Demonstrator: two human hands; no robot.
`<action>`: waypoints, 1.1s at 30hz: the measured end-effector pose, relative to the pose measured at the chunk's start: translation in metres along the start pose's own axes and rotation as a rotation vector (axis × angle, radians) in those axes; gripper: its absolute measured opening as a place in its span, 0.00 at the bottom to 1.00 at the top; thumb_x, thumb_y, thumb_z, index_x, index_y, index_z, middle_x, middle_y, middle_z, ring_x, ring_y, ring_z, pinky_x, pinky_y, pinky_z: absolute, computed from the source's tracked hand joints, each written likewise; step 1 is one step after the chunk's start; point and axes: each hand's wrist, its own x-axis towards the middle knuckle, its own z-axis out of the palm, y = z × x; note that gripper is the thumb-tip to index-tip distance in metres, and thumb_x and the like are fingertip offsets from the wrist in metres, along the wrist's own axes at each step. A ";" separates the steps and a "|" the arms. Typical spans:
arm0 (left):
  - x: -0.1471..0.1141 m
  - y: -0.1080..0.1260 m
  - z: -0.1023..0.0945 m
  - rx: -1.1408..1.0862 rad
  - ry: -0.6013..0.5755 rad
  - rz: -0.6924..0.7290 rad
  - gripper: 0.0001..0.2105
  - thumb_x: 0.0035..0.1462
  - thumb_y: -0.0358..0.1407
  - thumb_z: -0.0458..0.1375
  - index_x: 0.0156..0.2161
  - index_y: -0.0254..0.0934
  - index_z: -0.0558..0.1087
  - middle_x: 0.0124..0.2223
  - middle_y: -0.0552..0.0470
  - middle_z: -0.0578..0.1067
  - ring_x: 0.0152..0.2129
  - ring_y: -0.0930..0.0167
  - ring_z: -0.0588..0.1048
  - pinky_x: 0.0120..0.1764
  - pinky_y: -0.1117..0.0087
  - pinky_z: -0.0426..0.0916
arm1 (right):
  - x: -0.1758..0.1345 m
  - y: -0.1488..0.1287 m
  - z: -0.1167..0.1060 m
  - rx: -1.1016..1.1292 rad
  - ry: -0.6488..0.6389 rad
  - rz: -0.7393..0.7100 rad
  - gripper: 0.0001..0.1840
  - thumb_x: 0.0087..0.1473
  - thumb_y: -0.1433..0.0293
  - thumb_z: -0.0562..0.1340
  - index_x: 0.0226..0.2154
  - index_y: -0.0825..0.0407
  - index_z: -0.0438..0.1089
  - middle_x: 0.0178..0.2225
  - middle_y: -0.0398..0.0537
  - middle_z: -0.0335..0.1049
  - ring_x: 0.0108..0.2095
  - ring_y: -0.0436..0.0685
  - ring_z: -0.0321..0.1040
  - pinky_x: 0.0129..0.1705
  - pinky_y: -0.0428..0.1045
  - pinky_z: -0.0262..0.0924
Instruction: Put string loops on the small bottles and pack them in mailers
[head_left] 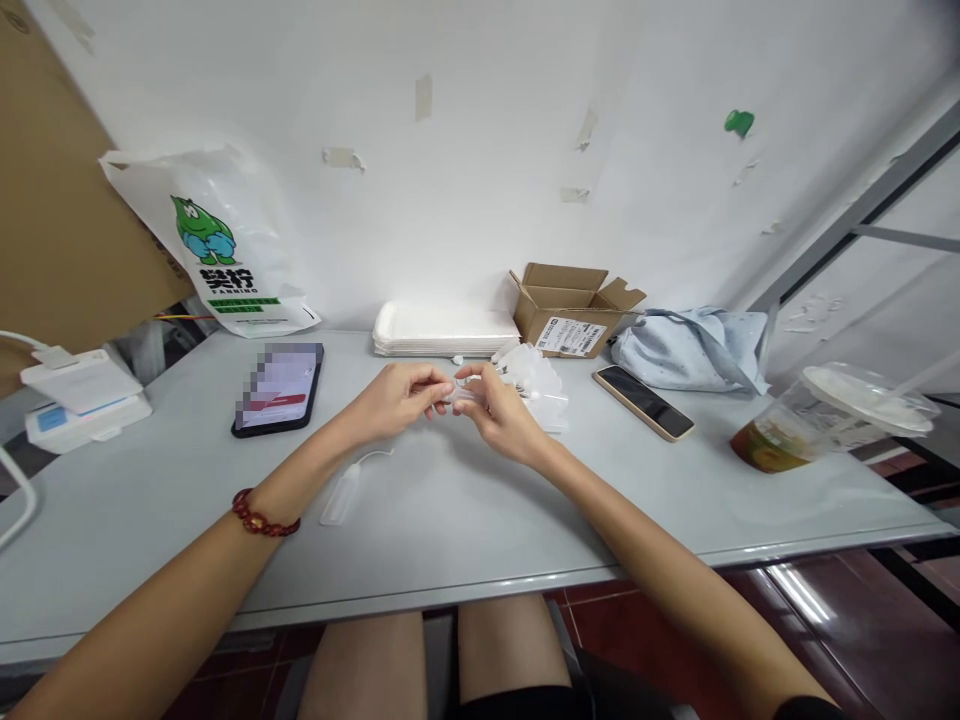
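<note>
Both hands meet over the middle of the table. My right hand (491,405) is closed on a small clear plastic piece (463,396), mostly covered by its fingers. My left hand (401,400) pinches close beside it, fingertips almost touching the right hand's; what it holds is too small to make out. A flat clear plastic piece with a thin white tail (343,496) lies on the table, near my left forearm. Just beyond my right hand is a pile of similar translucent pieces (541,385), and a tiny white bit (458,360) lies behind the fingers.
A stack of white padded sheets (446,330) and an open cardboard box (566,315) stand by the wall. At left are a phone (281,390), a printed plastic bag (217,250) and white boxes (86,400). Rightward are another phone (645,402), a blue cloth bag (690,350) and a drink cup (817,420).
</note>
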 end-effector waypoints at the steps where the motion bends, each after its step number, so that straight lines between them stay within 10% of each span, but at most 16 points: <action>1: 0.000 0.001 0.000 0.000 0.015 0.020 0.13 0.57 0.42 0.54 0.31 0.34 0.73 0.29 0.51 0.75 0.26 0.72 0.72 0.32 0.70 0.69 | 0.000 -0.001 0.001 0.014 0.005 0.010 0.13 0.57 0.68 0.53 0.45 0.52 0.54 0.28 0.43 0.68 0.28 0.52 0.65 0.32 0.48 0.57; 10: -0.001 0.002 0.000 0.084 -0.005 -0.079 0.18 0.58 0.46 0.50 0.26 0.35 0.71 0.23 0.52 0.73 0.21 0.72 0.71 0.27 0.71 0.65 | 0.002 0.000 -0.001 0.000 0.074 0.015 0.14 0.56 0.67 0.53 0.45 0.53 0.55 0.27 0.42 0.66 0.26 0.51 0.62 0.31 0.47 0.56; 20: 0.000 -0.001 -0.001 0.068 0.017 0.035 0.12 0.57 0.42 0.54 0.38 0.37 0.74 0.38 0.50 0.77 0.34 0.69 0.73 0.37 0.70 0.67 | 0.003 0.001 -0.008 0.124 -0.005 0.089 0.16 0.57 0.64 0.54 0.46 0.53 0.54 0.25 0.38 0.63 0.24 0.49 0.58 0.28 0.45 0.53; 26: -0.001 0.004 -0.008 0.067 -0.058 -0.081 0.17 0.58 0.47 0.51 0.29 0.36 0.72 0.27 0.52 0.74 0.24 0.72 0.73 0.31 0.71 0.68 | 0.002 -0.002 -0.005 -0.019 -0.010 0.003 0.14 0.57 0.64 0.56 0.44 0.52 0.55 0.25 0.39 0.63 0.23 0.50 0.59 0.28 0.46 0.55; 33: 0.001 0.003 -0.008 -0.102 0.002 -0.166 0.20 0.58 0.49 0.50 0.24 0.35 0.68 0.25 0.53 0.69 0.20 0.74 0.70 0.26 0.70 0.68 | 0.004 0.009 0.002 -0.258 0.262 -0.206 0.11 0.59 0.65 0.55 0.43 0.52 0.62 0.38 0.53 0.67 0.33 0.54 0.66 0.35 0.49 0.62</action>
